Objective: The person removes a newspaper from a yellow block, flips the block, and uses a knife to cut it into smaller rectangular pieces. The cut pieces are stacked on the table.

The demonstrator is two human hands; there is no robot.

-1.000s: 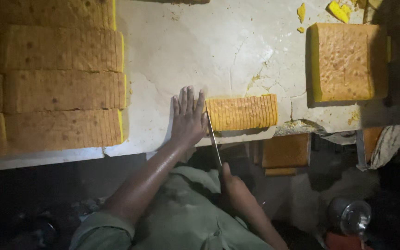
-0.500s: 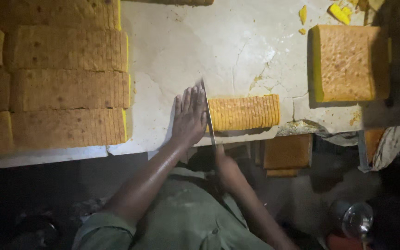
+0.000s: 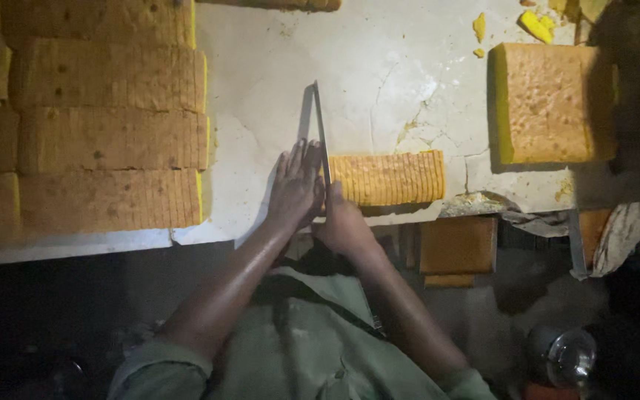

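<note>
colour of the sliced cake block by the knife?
Golden-orange sliced cake block, top ridged with fine cut lines; head view, the only one.

1. Sliced cake strip (image 3: 388, 178): golden orange, marked with fine parallel cut lines.
2. Stacked cake slabs (image 3: 105, 137): orange-brown tops with dark pits and faint cut lines; bright yellow edges.
3. Square cake block (image 3: 553, 104): speckled orange-brown top, yellow side.
4. Table (image 3: 261, 74): off-white, cracked, stained yellow.
5. Crumbs (image 3: 535, 24): yellow.
6. Knife blade (image 3: 321, 130): grey.
7. Shirt (image 3: 312, 348): muted green.

Sliced cake strip (image 3: 388, 178) right of knife (image 3: 321, 132), stacked slabs (image 3: 105, 141) far left, block (image 3: 550, 102) right
</note>
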